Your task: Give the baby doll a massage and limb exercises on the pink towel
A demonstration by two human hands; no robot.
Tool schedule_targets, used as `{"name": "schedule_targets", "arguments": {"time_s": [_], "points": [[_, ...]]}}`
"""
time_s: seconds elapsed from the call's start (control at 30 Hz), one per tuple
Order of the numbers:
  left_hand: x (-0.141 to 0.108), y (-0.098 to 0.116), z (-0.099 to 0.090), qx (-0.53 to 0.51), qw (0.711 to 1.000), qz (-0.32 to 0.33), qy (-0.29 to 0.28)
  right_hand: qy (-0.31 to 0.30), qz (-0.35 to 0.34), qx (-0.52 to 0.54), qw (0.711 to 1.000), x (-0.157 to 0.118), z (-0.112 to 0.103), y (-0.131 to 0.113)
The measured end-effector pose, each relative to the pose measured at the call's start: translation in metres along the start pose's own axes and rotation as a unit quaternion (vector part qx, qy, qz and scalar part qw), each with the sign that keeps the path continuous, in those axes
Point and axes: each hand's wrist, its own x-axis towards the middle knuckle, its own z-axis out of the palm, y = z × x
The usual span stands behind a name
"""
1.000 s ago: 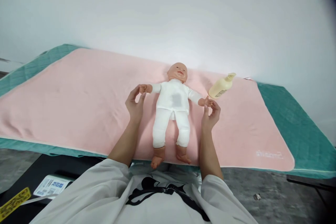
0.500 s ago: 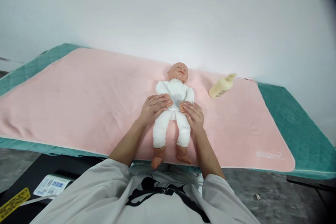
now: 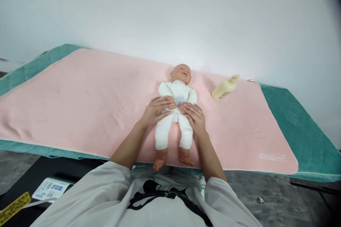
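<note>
A baby doll point(image 3: 179, 90) in a white cloth suit lies on its back, head toward the wall and bare feet toward me. My left hand point(image 3: 156, 109) holds the doll's hand on the left side, fingers over it and thumb below, at the doll's belly. On the other side, my right hand point(image 3: 195, 114) has its fingers curled over the doll's other hand. Both doll hands rest low on the belly, a small gap apart. My palms and part of the doll's hands are hidden from view.
A cream pump bottle point(image 3: 224, 88) leans to the right of the doll. Under everything lies a pink mat point(image 3: 80, 106) over a green quilted cover point(image 3: 301, 120). A white wall stands behind. At lower left, a white labelled box point(image 3: 52, 188) sits on a black surface.
My right hand has moved slightly left, bringing the doll's hand inward over the belly. My left hand shifts only a little; the two doll hands are closer together.
</note>
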Motion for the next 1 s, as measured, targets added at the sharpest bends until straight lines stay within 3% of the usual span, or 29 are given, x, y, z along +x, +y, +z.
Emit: {"name": "schedule_targets", "arguments": {"time_s": [0.2,0.37,0.5,0.6,0.73,0.87,1.0], "points": [[-0.004,-0.005,-0.001,-0.054,0.991,-0.057,0.109,0.076,0.112,-0.018,0.991,-0.007,-0.003,0.006],[-0.003,0.001,-0.002,-0.103,0.970,-0.111,0.191,0.212,0.217,0.040,0.952,-0.004,-0.011,0.000],[0.002,0.006,-0.008,-0.179,0.903,-0.217,0.324,0.298,0.339,0.047,0.891,-0.001,-0.023,0.005],[0.006,0.002,-0.017,-0.235,0.855,-0.241,0.396,0.331,0.387,0.031,0.860,-0.001,-0.032,0.014],[0.004,-0.017,-0.028,-0.279,0.807,-0.282,0.437,0.324,0.418,0.024,0.849,-0.005,-0.040,0.023],[-0.005,-0.041,-0.035,-0.346,0.730,-0.384,0.448,0.289,0.450,0.014,0.845,-0.010,-0.043,0.030],[-0.008,-0.055,-0.037,-0.393,0.663,-0.429,0.472,0.268,0.486,0.022,0.832,-0.015,-0.045,0.039]]}}
